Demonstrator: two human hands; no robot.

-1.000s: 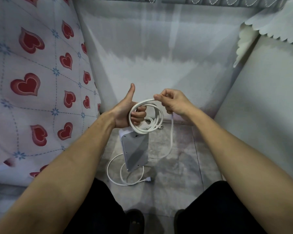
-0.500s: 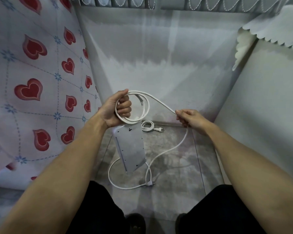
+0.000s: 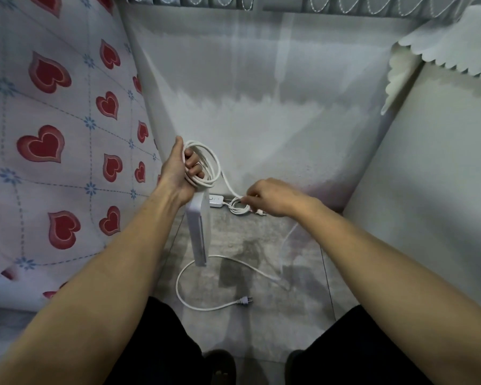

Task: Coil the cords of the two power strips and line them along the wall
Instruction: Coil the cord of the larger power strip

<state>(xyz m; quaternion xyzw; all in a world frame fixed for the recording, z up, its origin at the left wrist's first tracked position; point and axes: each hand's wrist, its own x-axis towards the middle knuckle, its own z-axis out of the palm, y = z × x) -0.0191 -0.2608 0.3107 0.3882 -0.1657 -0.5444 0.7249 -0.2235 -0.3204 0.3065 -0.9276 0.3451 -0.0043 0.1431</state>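
My left hand grips several loops of white cord in the air. A white power strip hangs edge-on below that hand. From the coil the cord runs down right to my right hand, which pinches it low near the wall. Beyond it, blurred cord drops to a loose loop on the floor ending in a plug. A second power strip lies at the foot of the wall, its coiled cord and plug beside it, just under my right hand.
A bed sheet with red hearts hangs on the left. A white cabinet side with a scalloped cloth on top closes the right. The grey wall is ahead. My shoes stand on the tiled floor.
My right hand has slid down the cord toward the floor by the wall. My left hand turned, so the strip now hangs edge-on. The floor loop has shifted.
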